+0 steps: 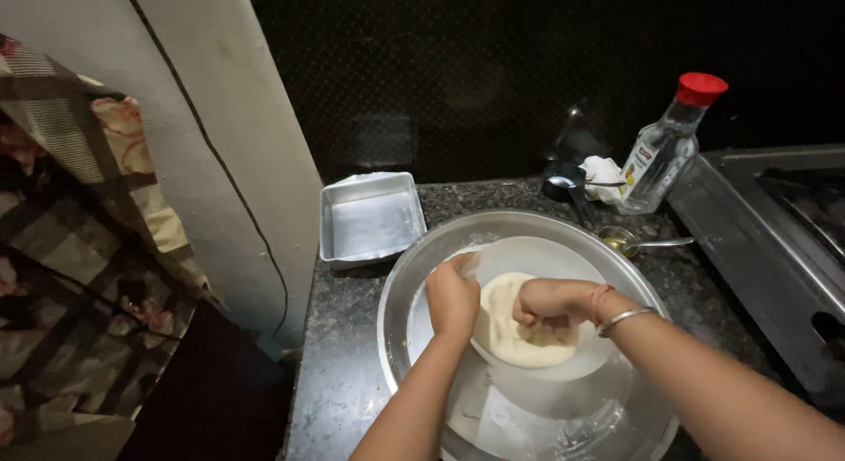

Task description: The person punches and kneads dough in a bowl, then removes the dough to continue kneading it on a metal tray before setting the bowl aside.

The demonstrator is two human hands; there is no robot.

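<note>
- Dark granite counter (352,338) holds our big steel bowl (396,294).
- Kneading stage: right hand (550,301) clenched, fist in the dough (519,338) mid-bowl; left hand (451,298) curled beside it.
- Next calls for folding and pressing, we reckon.

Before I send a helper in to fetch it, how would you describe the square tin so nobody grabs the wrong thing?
Start at the big round metal basin on the dark stone counter. Just beyond its far left rim, against the pale wall, sits the square tin. It alone there has straight sides and corners, and it is shallow and empty.
</note>
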